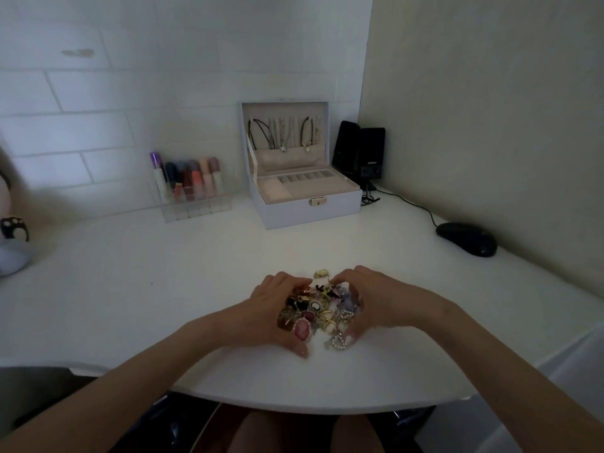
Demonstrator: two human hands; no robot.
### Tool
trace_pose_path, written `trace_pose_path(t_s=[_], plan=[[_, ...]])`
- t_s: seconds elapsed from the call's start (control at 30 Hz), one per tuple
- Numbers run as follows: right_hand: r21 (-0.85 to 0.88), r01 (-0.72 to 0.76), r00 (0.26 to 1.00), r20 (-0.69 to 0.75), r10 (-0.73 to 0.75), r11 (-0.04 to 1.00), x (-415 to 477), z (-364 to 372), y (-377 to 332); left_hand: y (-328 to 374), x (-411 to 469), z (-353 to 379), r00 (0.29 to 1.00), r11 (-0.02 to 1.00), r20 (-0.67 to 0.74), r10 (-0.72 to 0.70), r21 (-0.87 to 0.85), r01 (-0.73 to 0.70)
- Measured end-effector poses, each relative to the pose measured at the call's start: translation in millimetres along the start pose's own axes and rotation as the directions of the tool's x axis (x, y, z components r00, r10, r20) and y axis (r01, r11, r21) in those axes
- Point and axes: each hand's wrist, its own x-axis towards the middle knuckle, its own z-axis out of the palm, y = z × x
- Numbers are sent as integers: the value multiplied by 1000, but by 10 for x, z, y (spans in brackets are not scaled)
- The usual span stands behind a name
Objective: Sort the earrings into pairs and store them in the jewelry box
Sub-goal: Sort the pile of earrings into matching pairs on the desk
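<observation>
A heap of mixed earrings (pixel 318 307) lies on the white desk (pixel 163 289) near its front edge: gold pieces, pink oval stones, pearl hoops, black bits. My left hand (pixel 271 308) cups the heap's left side with curved fingers. Opposite it, my right hand (pixel 372 302) cups the right side, its thumb by a pearl hoop. Both hands press against the pile from the sides. The pale jewelry box (pixel 307 207) stands open at the back of the desk, necklaces hanging in its lid and beige compartments showing inside.
A clear organizer with lipsticks (pixel 191 188) stands left of the box. Two black speakers (pixel 359 155) sit to its right, and a black mouse (pixel 465 238) with a cable lies at the far right. A wall rises close on the right.
</observation>
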Motion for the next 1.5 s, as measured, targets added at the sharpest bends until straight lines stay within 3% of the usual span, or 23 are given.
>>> trace_pose_path(t_s=[0.17, 0.4, 0.47, 0.57, 0.7, 0.93, 1.07, 1.23, 1.4, 1.5], plan=[[-16, 12, 1000, 6, -12, 1000, -41, 34, -1, 19, -96, 25, 999, 991, -37, -1, -136, -4], [53, -24, 995, 94, 19, 998, -42, -96, -7, 4, -148, 48, 993, 986, -66, 96, -132, -104], [86, -17, 1000, 26, 15, 996, -26, -154, 8, 11, -161, 44, 990, 984, -88, 115, -128, -125], [116, 77, 975, -215, -51, 990, 63, -173, -4, -6, -172, 36, 984, 981, -121, 132, -123, -147], [79, 188, 954, -250, -163, 979, 198, -58, -136, -9, -175, -4, 981, 981, -132, 141, -111, -156], [125, 215, 957, -226, -183, 968, 305, -27, -207, -28, -190, -261, 993, 882, -121, 8, -467, -64], [98, 234, 966, -133, -220, 967, 315, -15, -225, -95, -117, -367, 968, 812, -227, -107, -582, -47], [95, 196, 969, -175, -177, 976, 351, 14, -183, -292, 124, -407, 869, 901, -408, -279, -424, 90], [84, 212, 955, -230, -188, 974, 383, 23, -177, -439, 351, -343, 820, 961, -502, -274, -178, 212], [53, 281, 948, -173, -268, 958, 371, 39, -286, -478, 450, -296, 820, 964, -509, -264, -99, 248]])
